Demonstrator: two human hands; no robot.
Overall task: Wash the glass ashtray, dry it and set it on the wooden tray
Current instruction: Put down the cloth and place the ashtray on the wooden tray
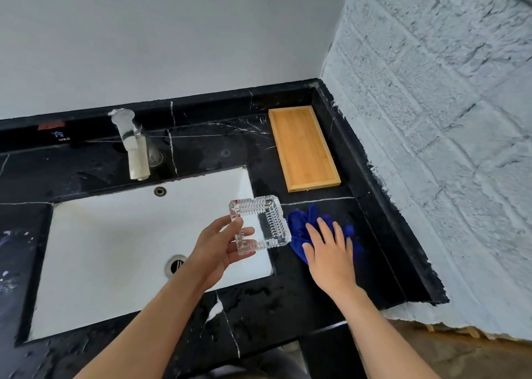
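Left hand (pixel 221 243) clamped on the glass ashtray (pixel 259 224), thumb and fingers pinching its near-left corner, holding it up over the right edge of the white sink (pixel 115 249), tilted so the hollow faces back toward the camera. Not resting on anything, just hanging in that left grip. Right hand (pixel 328 249) spread flat, fingers apart, pressing down on the blue cloth (pixel 300 220) bunched on the black worktop (pixel 288 301) just right of the basin. Not closed round the cloth yet, more laid on top of it.

Key bit for what comes next: cloth sits immediately right of the ashtray, practically touching its right edge from this angle, so bringing the two together looks like a tiny move. Right hand clearly the nearer one for the cloth, left stuck holding the glass. Wooden tray (pixel 305 148) further back and to the right, against the wall corner, long axis running away from the camera and angled slightly, lying bare. Well apart from the ashtray, past the cloth.

Ashtray itself: square, thick clear cut glass with ribbed walls and notches in the rim, quite sparkly. Looks clean; can't honestly tell whether wet, though droplets do show on the worktop nearby. No water visible running from the tap (pixel 134 145). Guessing the wash part done and drying about to start. Heavy slick glass held by one corner, so probably worth a firmer hold before rubbing it.
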